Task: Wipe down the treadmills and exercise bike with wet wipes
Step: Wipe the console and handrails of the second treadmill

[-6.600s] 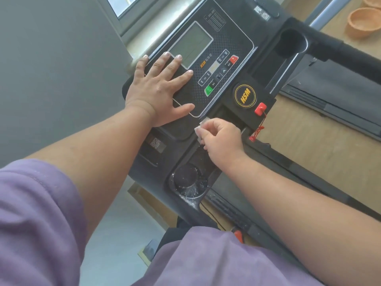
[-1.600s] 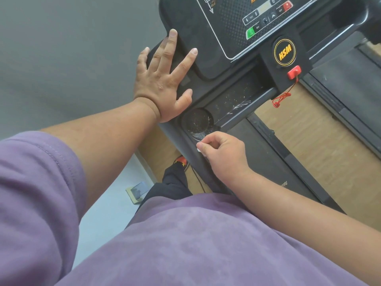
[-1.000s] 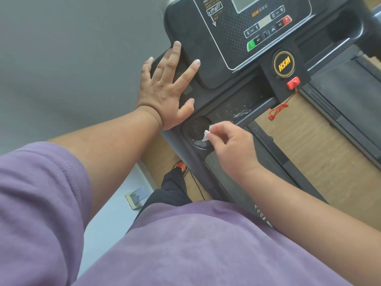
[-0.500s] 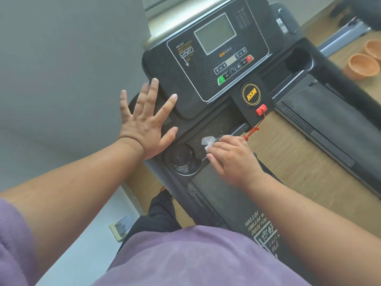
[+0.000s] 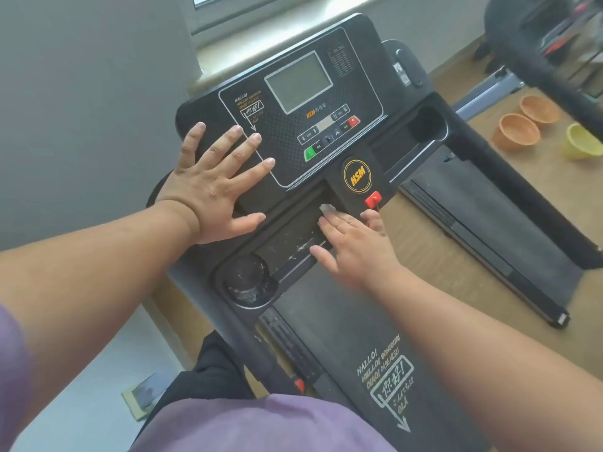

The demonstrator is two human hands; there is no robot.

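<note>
Head view looks down on a black treadmill console [image 5: 293,132] with a grey display screen and a row of buttons, and the step in hand appears to be wiping the shallow black tray [image 5: 287,236] that runs below the console. The left hand [image 5: 212,187] lies flat on the console's left side, fingers straight and spread, holding nothing and seemingly bracing. The right hand [image 5: 355,246] rests with straight fingers [image 5: 332,223] pressed down at the tray's right end, just below the round yellow-ringed logo badge [image 5: 357,175] and beside the red safety clip [image 5: 373,200]. A small crumpled white wet wipe [image 5: 327,208] sticks out just past those fingertips, pinned under them rather than pinched; how much of it lies beneath the hand cannot be told. White specks and streaks still show on the tray to the left of the hand, and the round black cup holder [image 5: 248,282] at its left end looks dusty too. Next, I judge, the wipe needs to be dragged leftward along the tray with steady downward pressure, then worked around inside the cup holder, with the wipe kept bunched under the fingertips so it does not slip out
</note>
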